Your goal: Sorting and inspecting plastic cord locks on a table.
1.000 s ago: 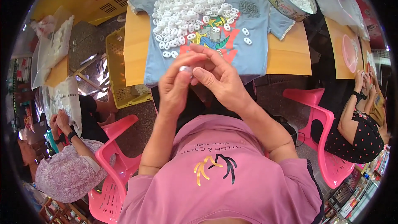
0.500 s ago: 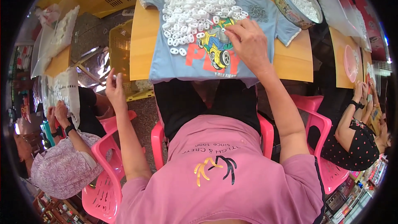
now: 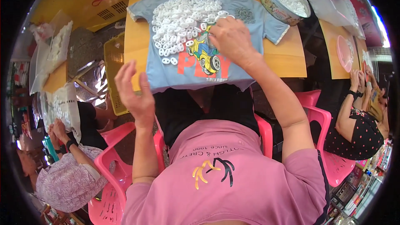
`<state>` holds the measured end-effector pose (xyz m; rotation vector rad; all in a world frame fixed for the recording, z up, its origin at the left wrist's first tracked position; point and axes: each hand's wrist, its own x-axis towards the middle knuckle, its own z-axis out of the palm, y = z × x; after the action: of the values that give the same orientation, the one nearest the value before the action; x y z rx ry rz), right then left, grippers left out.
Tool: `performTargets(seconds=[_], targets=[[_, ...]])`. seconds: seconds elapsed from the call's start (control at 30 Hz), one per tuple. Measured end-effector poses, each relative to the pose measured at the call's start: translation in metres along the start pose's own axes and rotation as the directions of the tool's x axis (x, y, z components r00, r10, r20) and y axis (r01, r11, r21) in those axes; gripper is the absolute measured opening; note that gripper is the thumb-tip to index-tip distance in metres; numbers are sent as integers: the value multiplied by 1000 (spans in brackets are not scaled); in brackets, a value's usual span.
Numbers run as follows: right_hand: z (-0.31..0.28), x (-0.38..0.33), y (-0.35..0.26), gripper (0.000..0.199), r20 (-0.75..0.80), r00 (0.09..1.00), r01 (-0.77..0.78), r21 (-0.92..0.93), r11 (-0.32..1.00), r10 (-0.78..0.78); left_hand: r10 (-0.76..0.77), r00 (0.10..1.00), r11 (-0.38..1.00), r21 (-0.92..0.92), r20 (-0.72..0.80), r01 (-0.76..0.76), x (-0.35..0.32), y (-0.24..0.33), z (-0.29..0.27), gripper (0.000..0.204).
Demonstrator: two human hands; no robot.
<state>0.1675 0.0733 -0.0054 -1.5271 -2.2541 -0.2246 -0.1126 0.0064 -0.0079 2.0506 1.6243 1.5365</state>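
Note:
A heap of small white oval plastic pieces with two holes (image 3: 181, 16) lies on a light blue printed T-shirt (image 3: 162, 75) spread over the table. My right hand (image 3: 233, 39) is at the heap's right edge, above the shirt's print, fingers curled down and closed together. Whatever its fingertips hold is hidden under the hand. Off the table's near left edge, my left hand (image 3: 135, 93) is raised with its fingers apart and nothing seen in it. A small pile of dark metal bits (image 3: 245, 15) rests on the shirt, beyond my right hand.
A round tin (image 3: 300, 18) filled with white pieces stands at the far right of the yellowish table (image 3: 283, 60). A yellow plastic basket (image 3: 114, 62) is left of the table. Co-workers sit on either side, on pink chairs (image 3: 116, 175).
My left hand has moved up and to the right, and its fingers have spread. My right hand, which pinched a small white piece, has its fingers turned down at the heap. The whole view has shifted slightly.

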Motion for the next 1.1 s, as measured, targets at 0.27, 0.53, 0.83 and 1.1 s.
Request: performTargets(seconds=[0.27, 0.53, 0.83, 1.1], targets=[[-3, -12, 7, 10, -205, 979, 12, 130, 991, 15, 63, 974, 920, -392, 216, 27, -1, 55, 62, 22], [-11, -18, 9, 11, -154, 977, -99, 299, 949, 151, -143, 928, 754, -569, 345, 327, 5, 58, 98, 18], [-3, -12, -10, 8, -65, 995, -68, 145, 987, 78, -177, 917, 741, -564, 358, 363, -10, 49, 110, 16], [-14, -31, -32, 13, 83, 970, -237, 552, 799, 230, -133, 942, 757, -581, 308, 297, -10, 44, 107, 17]])
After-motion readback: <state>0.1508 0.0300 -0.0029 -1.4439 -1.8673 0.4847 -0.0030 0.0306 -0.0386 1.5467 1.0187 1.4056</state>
